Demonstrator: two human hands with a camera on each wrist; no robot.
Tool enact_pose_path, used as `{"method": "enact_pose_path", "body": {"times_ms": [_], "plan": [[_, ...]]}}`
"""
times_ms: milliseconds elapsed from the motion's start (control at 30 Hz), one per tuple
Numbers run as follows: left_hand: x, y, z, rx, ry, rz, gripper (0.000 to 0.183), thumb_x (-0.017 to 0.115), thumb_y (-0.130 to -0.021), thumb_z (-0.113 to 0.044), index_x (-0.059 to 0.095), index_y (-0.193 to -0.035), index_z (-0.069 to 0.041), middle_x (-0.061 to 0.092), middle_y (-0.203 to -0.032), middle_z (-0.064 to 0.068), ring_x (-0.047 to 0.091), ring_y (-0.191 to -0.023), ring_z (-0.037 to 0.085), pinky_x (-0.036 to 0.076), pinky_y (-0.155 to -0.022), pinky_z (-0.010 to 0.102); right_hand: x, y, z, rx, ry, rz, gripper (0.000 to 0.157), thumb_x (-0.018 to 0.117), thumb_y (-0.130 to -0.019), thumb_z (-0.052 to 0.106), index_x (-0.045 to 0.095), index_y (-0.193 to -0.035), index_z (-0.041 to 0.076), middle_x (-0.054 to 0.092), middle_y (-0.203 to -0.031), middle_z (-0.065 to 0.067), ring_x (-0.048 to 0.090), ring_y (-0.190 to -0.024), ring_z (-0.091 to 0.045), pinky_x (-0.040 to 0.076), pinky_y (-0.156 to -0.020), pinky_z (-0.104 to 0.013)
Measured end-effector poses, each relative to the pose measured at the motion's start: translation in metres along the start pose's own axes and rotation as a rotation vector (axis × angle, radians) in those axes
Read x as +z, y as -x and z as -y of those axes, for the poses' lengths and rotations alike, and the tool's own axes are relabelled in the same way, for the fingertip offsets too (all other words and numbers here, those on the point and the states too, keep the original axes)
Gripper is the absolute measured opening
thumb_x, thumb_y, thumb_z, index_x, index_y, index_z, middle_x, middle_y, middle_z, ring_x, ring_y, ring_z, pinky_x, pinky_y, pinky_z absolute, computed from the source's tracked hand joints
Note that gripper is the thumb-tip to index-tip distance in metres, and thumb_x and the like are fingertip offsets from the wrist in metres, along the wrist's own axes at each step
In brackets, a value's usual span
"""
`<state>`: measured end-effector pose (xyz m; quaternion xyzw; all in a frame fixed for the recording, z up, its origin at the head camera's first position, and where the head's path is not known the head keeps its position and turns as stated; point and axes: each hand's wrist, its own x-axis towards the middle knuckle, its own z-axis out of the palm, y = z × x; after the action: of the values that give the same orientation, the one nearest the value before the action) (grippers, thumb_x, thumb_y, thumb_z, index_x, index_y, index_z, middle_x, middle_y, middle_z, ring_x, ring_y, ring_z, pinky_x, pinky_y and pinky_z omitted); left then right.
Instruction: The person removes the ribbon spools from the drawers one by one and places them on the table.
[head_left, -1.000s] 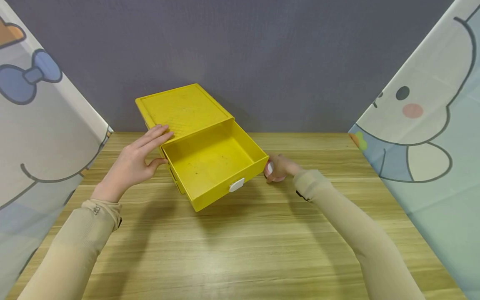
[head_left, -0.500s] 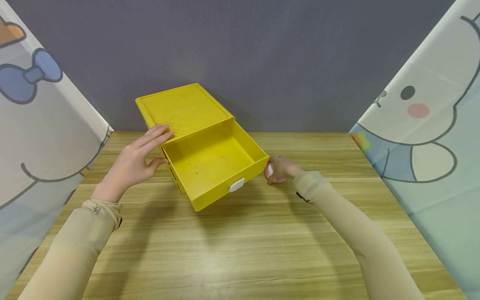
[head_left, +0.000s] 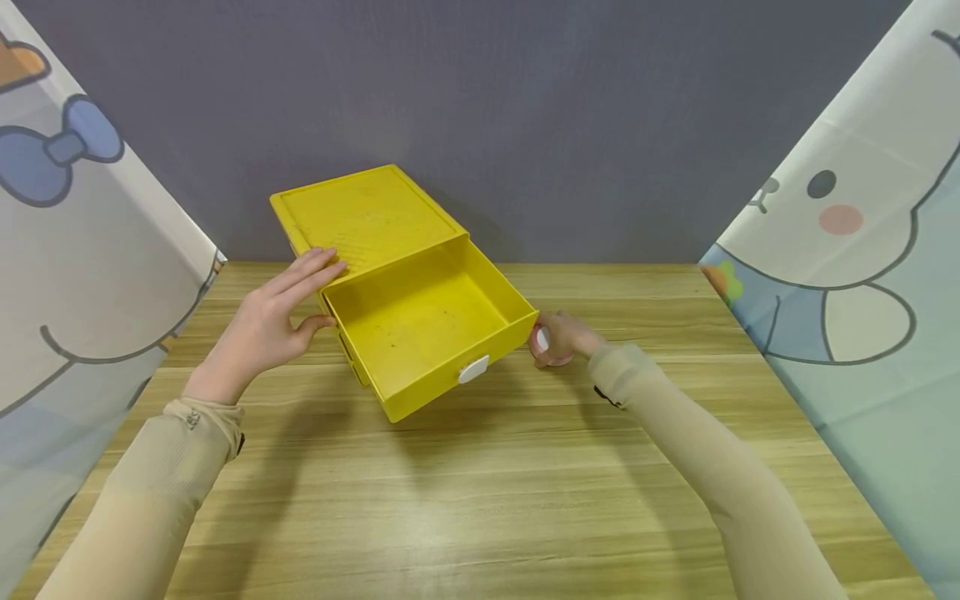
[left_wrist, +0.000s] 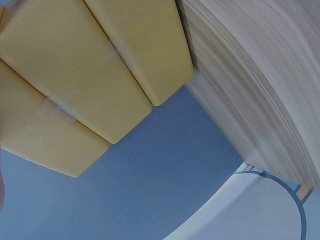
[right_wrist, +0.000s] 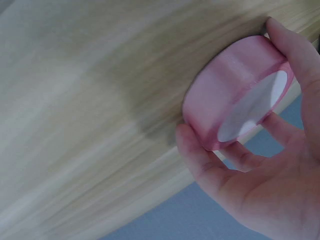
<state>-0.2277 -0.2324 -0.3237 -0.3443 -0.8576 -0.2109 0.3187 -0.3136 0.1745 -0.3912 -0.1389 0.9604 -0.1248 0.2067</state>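
With my right hand (right_wrist: 270,192) I grip the pink ribbon roll (right_wrist: 225,85), just right of the yellow drawer (head_left: 423,390); lifting too near, it may knock the drawer. My left hand (head_left: 273,321) rests, relaxed, on the casing (head_left: 367,221).

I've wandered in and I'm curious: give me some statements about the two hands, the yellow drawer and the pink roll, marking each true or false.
1. The yellow drawer has a white handle. True.
2. The yellow drawer is pushed fully in. False: it is pulled out, with its inside showing.
3. The right hand grips a pink roll. True.
4. The pink roll lies inside the yellow drawer. False: it is outside, by the drawer's front corner.
5. The left hand rests on the yellow case that houses the drawer. True.
6. Both hands hold the white handle. False: neither hand is on it.
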Motion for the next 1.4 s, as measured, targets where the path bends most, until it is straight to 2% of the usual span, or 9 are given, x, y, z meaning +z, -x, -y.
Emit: {"method": "enact_pose_path", "body": {"times_ms": [233,400,567,1033,1200,1400], "plan": [[0.0,0.0,0.0,-0.002,0.0,0.001,0.082,0.08,-0.061,0.015,0.054,-0.136,-0.006,0.051,-0.143,0.014,0.042,-0.139,0.027,0.024,-0.117,0.009,0.007,0.004,-0.011,-0.063,0.012,-0.053,0.079,0.078,-0.079,0.028,0.037,-0.145,0.018,0.046,-0.128,-0.025,0.045,-0.116,-0.043,0.047,-0.097,-0.055],[0.0,0.0,0.0,-0.002,0.001,-0.002,0.082,0.08,-0.061,0.015,0.053,-0.136,-0.006,0.051,-0.143,0.014,0.043,-0.138,0.028,0.024,-0.117,0.009,0.012,0.006,-0.017,-0.098,-0.015,-0.111,0.08,0.078,-0.077,0.029,0.038,-0.145,0.013,0.047,-0.127,-0.027,0.044,-0.113,-0.044,0.048,-0.093,-0.053],[-0.001,0.0,0.0,-0.005,0.004,-0.008,0.082,0.08,-0.061,0.016,0.053,-0.136,-0.006,0.051,-0.143,0.015,0.043,-0.138,0.029,0.024,-0.117,0.01,0.016,0.006,-0.02,-0.097,-0.01,-0.15,0.083,0.078,-0.077,0.033,0.037,-0.145,0.01,0.047,-0.129,-0.027,0.043,-0.113,-0.044,0.048,-0.091,-0.05],[0.0,0.002,-0.002,-0.015,-0.012,0.015,0.081,0.079,-0.064,0.014,0.053,-0.137,-0.007,0.05,-0.144,0.015,0.042,-0.139,0.026,0.027,-0.118,0.015,0.021,0.007,-0.025,-0.117,-0.021,-0.166,0.087,0.078,-0.076,0.034,0.036,-0.145,0.001,0.05,-0.132,-0.026,0.043,-0.118,-0.041,0.044,-0.097,-0.052],[0.0,0.002,-0.002,-0.019,-0.009,0.012,0.08,0.079,-0.064,0.014,0.053,-0.137,-0.007,0.05,-0.144,0.014,0.041,-0.14,0.025,0.028,-0.119,0.018,0.016,0.011,-0.027,-0.122,-0.084,-0.15,0.086,0.078,-0.077,0.033,0.036,-0.145,0.0,0.05,-0.133,-0.027,0.047,-0.117,-0.043,0.049,-0.094,-0.053],[0.0,0.002,-0.001,-0.018,-0.009,0.004,0.08,0.079,-0.064,0.013,0.053,-0.137,-0.007,0.05,-0.144,0.014,0.042,-0.139,0.026,0.029,-0.119,0.018,0.012,0.018,-0.03,-0.11,-0.152,-0.145,0.082,0.077,-0.078,0.029,0.037,-0.143,-0.001,0.05,-0.133,-0.028,0.045,-0.117,-0.042,0.047,-0.094,-0.053]]}}
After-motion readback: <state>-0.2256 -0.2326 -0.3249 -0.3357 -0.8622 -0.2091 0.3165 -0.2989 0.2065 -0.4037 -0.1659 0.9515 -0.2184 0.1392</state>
